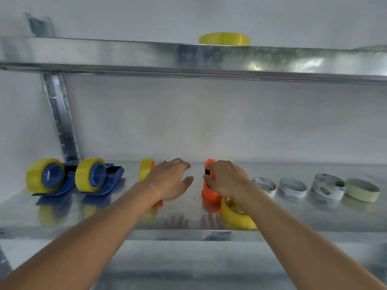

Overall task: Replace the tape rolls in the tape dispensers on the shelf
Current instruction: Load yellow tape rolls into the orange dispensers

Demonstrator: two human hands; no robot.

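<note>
Two blue tape dispensers (52, 178) (98, 176) with yellow rolls stand at the left of the metal shelf (180, 214). An orange dispenser carrying a yellow roll (146, 168) sits behind my left hand (170, 181), which hovers open, fingers spread. My right hand (227, 178) grips a second orange dispenser (210, 191) standing upright with no roll on it. A loose yellow tape roll (235, 214) lies under my right wrist near the shelf's front edge.
Several empty or nearly empty cardboard tape cores (265, 185) (293, 187) (327, 186) (362, 189) line the shelf's right side. On the upper shelf (146, 55) lies a flat yellow roll (224, 38). A slanted metal brace (60, 118) stands at the back left.
</note>
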